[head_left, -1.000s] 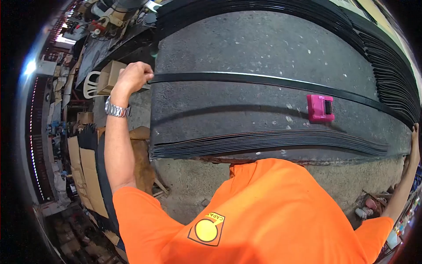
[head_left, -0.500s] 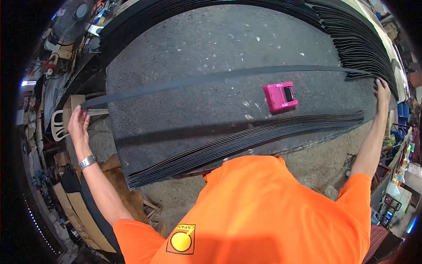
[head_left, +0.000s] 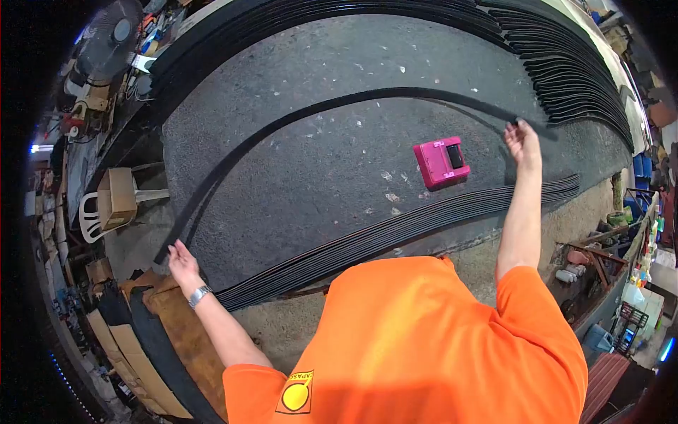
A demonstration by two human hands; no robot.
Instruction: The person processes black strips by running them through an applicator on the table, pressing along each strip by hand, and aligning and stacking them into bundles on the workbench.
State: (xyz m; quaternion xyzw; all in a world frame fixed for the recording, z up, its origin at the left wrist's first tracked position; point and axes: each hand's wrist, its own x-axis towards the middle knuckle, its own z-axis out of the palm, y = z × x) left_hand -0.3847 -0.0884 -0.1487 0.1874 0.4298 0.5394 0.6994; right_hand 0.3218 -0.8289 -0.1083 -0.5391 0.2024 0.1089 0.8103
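Observation:
A long black strip [head_left: 311, 109] arches over the dark table [head_left: 282, 184]. My left hand [head_left: 185, 267], with a metal watch on its wrist, is closed on the strip near its lower left end. My right hand [head_left: 521, 141] pinches the strip near its right end. Between the strip and the near edge lies a pink box-shaped object [head_left: 439, 164] with a black part on top. A stack of thin dark strips [head_left: 367, 230] runs along the near edge, beside my body.
More black strips [head_left: 572, 78] are piled at the right back, and others [head_left: 282, 20] curve along the far edge. At the left stand a white chair [head_left: 90, 218], a cardboard box [head_left: 116, 198] and a fan [head_left: 113, 35].
The strip, stretched nearly straight earlier, now bends into an arch. My right hand has come inward to the left, and my left hand has moved down toward the near side. The view has shifted.

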